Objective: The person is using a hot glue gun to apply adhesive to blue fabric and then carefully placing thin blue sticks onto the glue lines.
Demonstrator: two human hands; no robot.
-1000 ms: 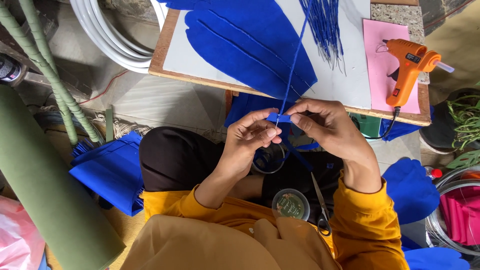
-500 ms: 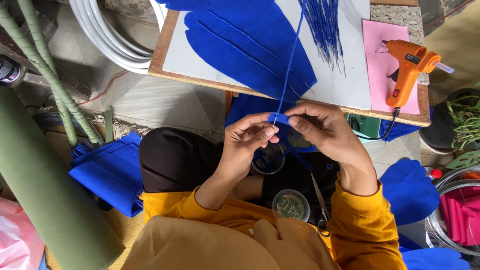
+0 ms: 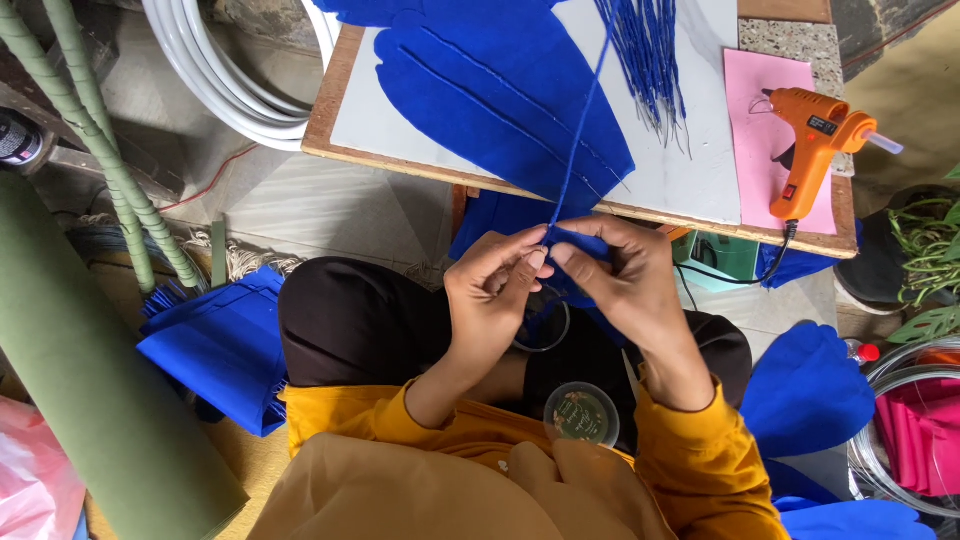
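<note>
My left hand (image 3: pixel 492 290) and my right hand (image 3: pixel 618 275) meet above my lap, fingertips pinched together on a thin blue covered wire (image 3: pixel 582 130) that rises toward the board. A small piece of blue felt (image 3: pixel 580 245) sits between my fingers, wrapped at the wire's lower end. Large blue felt petals (image 3: pixel 500 90) lie on the white board (image 3: pixel 680 170) ahead, with a bundle of blue wires (image 3: pixel 645 50) beside them.
An orange glue gun (image 3: pixel 815 140) rests on a pink sheet (image 3: pixel 765 90) at the board's right. Scissors (image 3: pixel 632 375) and a round clear lid (image 3: pixel 582 412) lie in my lap. Blue felt stacks (image 3: pixel 215 345) left, a green roll (image 3: pixel 90 390), white hose (image 3: pixel 225 80), pink felt in a bowl (image 3: pixel 915 430).
Both hands have shifted slightly, fingers working the blue felt around the wire's end; the wire stays leaning toward the board.
</note>
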